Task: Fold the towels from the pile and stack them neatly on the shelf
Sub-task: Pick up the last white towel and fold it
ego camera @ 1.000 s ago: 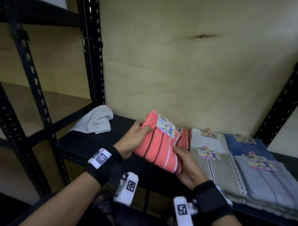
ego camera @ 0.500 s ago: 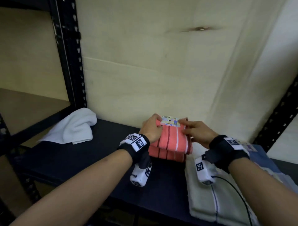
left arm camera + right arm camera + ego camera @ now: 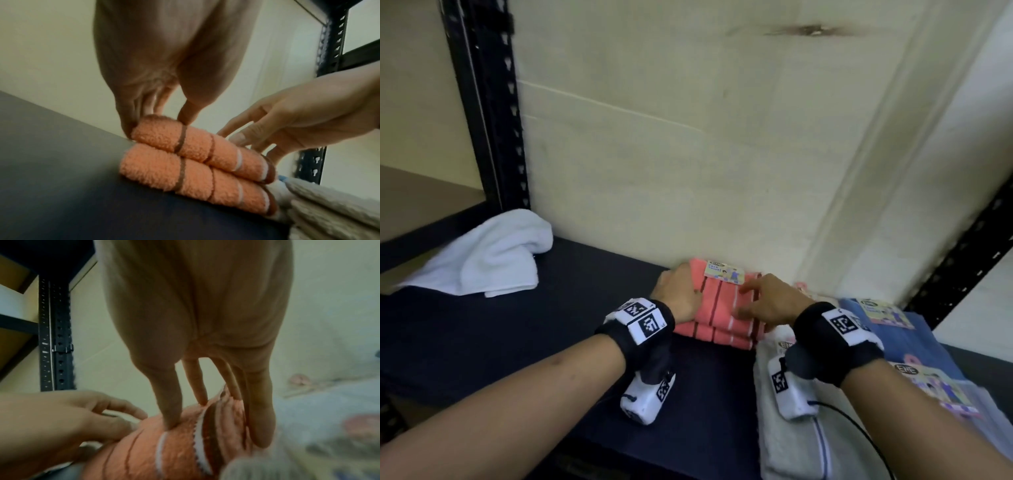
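1. The step in hand appears to be the placing: the folded coral striped towel (image 3: 717, 310) lies on the dark shelf (image 3: 517, 325), its far edge close against the pale back wall (image 3: 688, 154), and both hands are settling it there.

2. The left hand (image 3: 678, 297) rests on the towel's left end. In the left wrist view its fingers (image 3: 131, 116) are bent down over that end and the thumb tip presses the top, so the grip looks like a light pinch on the towel's edge.

3. The right hand (image 3: 774, 301) lies on the right end with fingers spread and nearly straight; its fingertips (image 3: 202, 400) press the top and side, holding nothing.

4. The towel is folded double, two rolled layers stacked with their rounded folds facing the person. Its stripes run front to back, so its long axis looks to lie left to right along the wall, though the folded shape is close to square. The paper label (image 3: 723, 275) sits at the far edge, facing up.

5. Its right end touches the beige towel (image 3: 787, 442) of the flat pile; the blue towel (image 3: 893, 339) lies further right.

6. Next move, as I judge it: square the edges, let go without dragging the top layer, then reach for the next towel from the pile. A loosely bunched white towel (image 3: 486, 260) lies well apart on the left.
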